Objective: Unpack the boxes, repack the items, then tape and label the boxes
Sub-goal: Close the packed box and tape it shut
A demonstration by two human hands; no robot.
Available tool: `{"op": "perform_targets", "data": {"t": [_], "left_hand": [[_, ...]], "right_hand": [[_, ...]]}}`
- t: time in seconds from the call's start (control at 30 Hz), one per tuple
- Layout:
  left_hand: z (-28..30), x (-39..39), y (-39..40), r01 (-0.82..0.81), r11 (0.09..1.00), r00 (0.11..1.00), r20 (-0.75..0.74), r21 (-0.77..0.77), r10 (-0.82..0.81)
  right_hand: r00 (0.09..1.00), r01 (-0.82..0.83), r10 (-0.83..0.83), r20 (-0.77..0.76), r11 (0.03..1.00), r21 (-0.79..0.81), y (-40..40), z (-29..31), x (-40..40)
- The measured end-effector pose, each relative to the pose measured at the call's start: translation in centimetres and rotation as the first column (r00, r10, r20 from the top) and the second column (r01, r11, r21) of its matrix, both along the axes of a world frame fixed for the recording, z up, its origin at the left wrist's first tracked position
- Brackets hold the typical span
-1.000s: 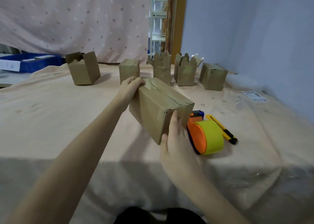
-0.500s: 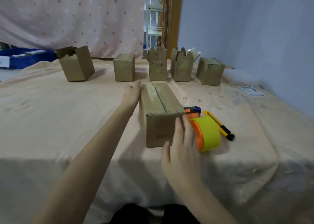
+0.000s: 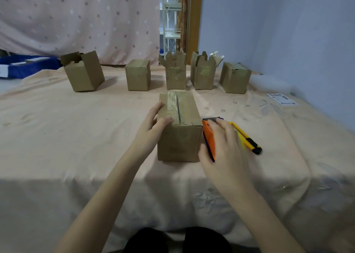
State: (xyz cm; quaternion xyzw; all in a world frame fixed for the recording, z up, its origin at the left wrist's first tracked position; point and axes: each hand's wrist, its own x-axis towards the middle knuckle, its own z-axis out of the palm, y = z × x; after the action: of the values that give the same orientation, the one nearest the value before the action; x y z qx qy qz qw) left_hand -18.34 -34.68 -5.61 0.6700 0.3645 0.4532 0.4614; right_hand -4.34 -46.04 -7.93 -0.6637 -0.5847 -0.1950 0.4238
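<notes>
A taped brown cardboard box (image 3: 179, 135) lies lengthwise on the peach cloth in the middle, its top seam covered with clear tape. My left hand (image 3: 155, 121) grips its near left top edge, thumb on the top face. Just right of the box stands an orange tape dispenser (image 3: 209, 139) with a yellow-green roll, and my right hand (image 3: 222, 147) lies over it with fingers curled around the roll. A yellow and black utility knife (image 3: 246, 137) rests on the cloth right of the dispenser.
Several more cardboard boxes line the back of the table: one tilted with open flaps (image 3: 82, 72), a closed one (image 3: 138, 75), two with raised flaps (image 3: 175, 72) (image 3: 203, 73), and one closed (image 3: 234, 78). A shipping label (image 3: 281, 98) lies at the far right. A blue bin (image 3: 25, 65) is at the far left.
The box went from tilted in both hands to flat on the cloth. My right hand left the box's near end and moved right onto the tape dispenser; my left hand slid nearer along the box.
</notes>
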Motion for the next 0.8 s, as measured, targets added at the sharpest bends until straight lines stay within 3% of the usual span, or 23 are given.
{"op": "perform_targets", "data": {"t": [0.17,0.23,0.3,0.37,0.4,0.47,0.6,0.8], "left_hand": [[-0.4,-0.6,-0.4,-0.026,0.999,1.000,0.011,0.035,0.026],[-0.7,-1.0,-1.5,-0.176,0.946,0.979,-0.054,0.273,0.198],[-1.0,-1.2,-3.0,-0.252,0.714,0.932,-0.035,0.653,0.360],[-1.7,-0.3,-5.0,-0.194,0.487,0.939,0.018,0.852,0.343],[-2.4,0.5,-5.9,-0.127,0.440,0.954,-0.012,0.889,0.300],[-4.5,2.7,-7.5,0.034,0.438,0.952,-0.163,0.898,0.261],[-9.1,6.8,-9.4,0.128,0.607,0.792,-0.449,0.785,0.414],[-8.8,9.2,-8.6,0.059,0.620,0.726,-0.460,0.783,0.512]], "right_hand": [[0.991,-0.024,0.021,-0.135,0.999,-0.026,-3.4,-0.9,5.2],[0.947,-0.155,0.104,-0.305,0.977,-0.148,-4.2,-1.7,6.8],[0.830,-0.339,0.160,-0.534,0.906,-0.255,-4.6,-2.4,7.8],[0.834,-0.377,0.167,-0.526,0.869,-0.321,-4.5,-3.1,8.4],[0.849,-0.375,0.179,-0.496,0.866,-0.330,-4.2,-3.4,8.5],[0.864,-0.357,0.180,-0.470,0.878,-0.320,-3.6,-3.7,8.6],[0.851,-0.352,0.175,-0.495,0.890,-0.291,-3.0,-4.0,9.0],[0.836,-0.380,0.238,-0.495,0.901,-0.208,-3.2,-4.7,9.4]]}}
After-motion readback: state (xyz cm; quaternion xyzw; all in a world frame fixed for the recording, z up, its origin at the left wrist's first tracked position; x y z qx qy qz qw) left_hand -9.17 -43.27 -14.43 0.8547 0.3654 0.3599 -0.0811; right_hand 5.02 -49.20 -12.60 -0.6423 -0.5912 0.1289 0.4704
